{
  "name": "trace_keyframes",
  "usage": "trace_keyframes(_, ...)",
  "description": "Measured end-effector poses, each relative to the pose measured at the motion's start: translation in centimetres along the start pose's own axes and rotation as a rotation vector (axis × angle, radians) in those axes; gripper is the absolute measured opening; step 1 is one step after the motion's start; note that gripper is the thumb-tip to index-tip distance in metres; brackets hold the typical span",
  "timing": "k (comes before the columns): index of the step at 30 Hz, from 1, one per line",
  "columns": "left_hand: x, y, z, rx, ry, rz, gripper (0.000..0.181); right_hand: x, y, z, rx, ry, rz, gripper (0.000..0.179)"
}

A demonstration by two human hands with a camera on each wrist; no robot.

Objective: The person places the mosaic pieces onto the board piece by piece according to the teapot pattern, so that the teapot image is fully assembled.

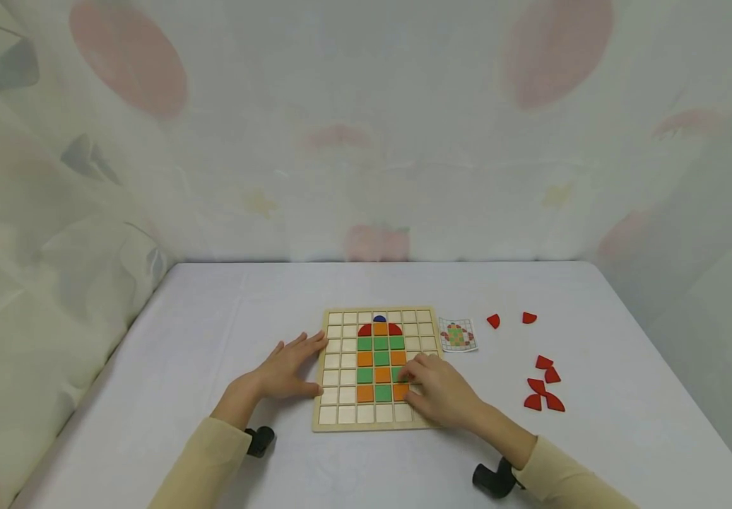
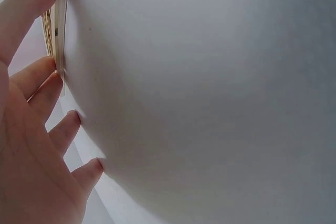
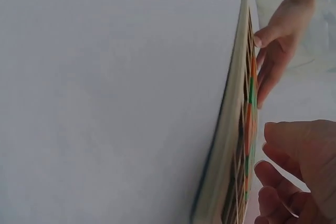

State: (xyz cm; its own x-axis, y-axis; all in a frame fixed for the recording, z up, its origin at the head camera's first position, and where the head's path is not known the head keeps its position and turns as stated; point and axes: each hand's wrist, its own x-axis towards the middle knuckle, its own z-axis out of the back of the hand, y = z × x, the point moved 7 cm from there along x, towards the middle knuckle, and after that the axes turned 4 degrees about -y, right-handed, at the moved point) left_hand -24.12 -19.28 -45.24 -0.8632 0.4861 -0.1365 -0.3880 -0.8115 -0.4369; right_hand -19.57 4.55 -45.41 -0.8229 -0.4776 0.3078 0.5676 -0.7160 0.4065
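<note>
A wooden grid board (image 1: 334, 417) lies flat on the table, with green, orange, red and blue tiles set in its middle columns. My left hand (image 1: 286, 367) spreads its fingers at the board's left edge; the thumb and some fingertips touch the frame, as the left wrist view also shows. Over the right side of the pattern, my right hand (image 1: 442, 392) has bent fingers, their tips right at the green tile (image 1: 398, 375) and orange tile (image 1: 400, 392). In the right wrist view its thumb (image 3: 283, 135) sits close to the index finger; I cannot tell whether it holds a piece.
A small printed pattern card (image 1: 458, 335) lies against the board's right edge. Beyond it are two red quarter-round pieces, one (image 1: 494, 321) nearer the card and another (image 1: 529, 318). Several more red pieces (image 1: 554, 402) lie loosely grouped to the right. Patterned cloth hangs behind.
</note>
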Motion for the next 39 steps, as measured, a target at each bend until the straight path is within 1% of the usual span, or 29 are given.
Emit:
trace_keyframes(5,0.0,-0.1,0.1,-0.001,-0.003,-0.003,0.084,0.1,-1.0,1.5,0.062,-0.032,-0.054,0.018)
trace_keyframes(9,0.0,-0.1,0.0,0.0,-0.004,-0.001,0.084,0.2,-2.5,3.0,0.095,-0.07,-0.122,0.02)
trace_keyframes(14,0.1,-0.1,0.0,-0.002,0.0,0.001,0.084,0.3,-5.1,4.6,0.056,-0.122,-0.181,0.021)
trace_keyframes(17,0.1,-0.1,0.0,-0.002,0.002,0.001,0.084,0.3,-6.8,5.5,0.071,-0.151,-0.215,0.021)
trace_keyframes(19,0.2,-0.1,0.0,-0.003,0.001,0.0,0.084,0.2,-8.0,6.1,0.099,-0.159,-0.243,0.021)
trace_keyframes(22,0.1,-0.1,0.0,-0.005,0.0,-0.001,0.084,0.1,-9.8,6.7,0.105,-0.164,-0.28,0.024)
trace_keyframes(28,0.2,-0.1,-0.1,-0.003,-0.001,0.001,0.084,-0.3,-13.1,7.8,0.042,-0.185,-0.345,0.028)
trace_keyframes(33,0.2,0.0,-0.2,-0.005,0.005,0.012,0.084,-0.8,-15.9,8.2,0.007,-0.19,-0.415,0.03)
trace_keyframes(39,0.2,0.1,-0.2,-0.001,0.006,0.013,0.084,-1.2,-17.6,8.1,0.034,-0.167,-0.476,0.034)
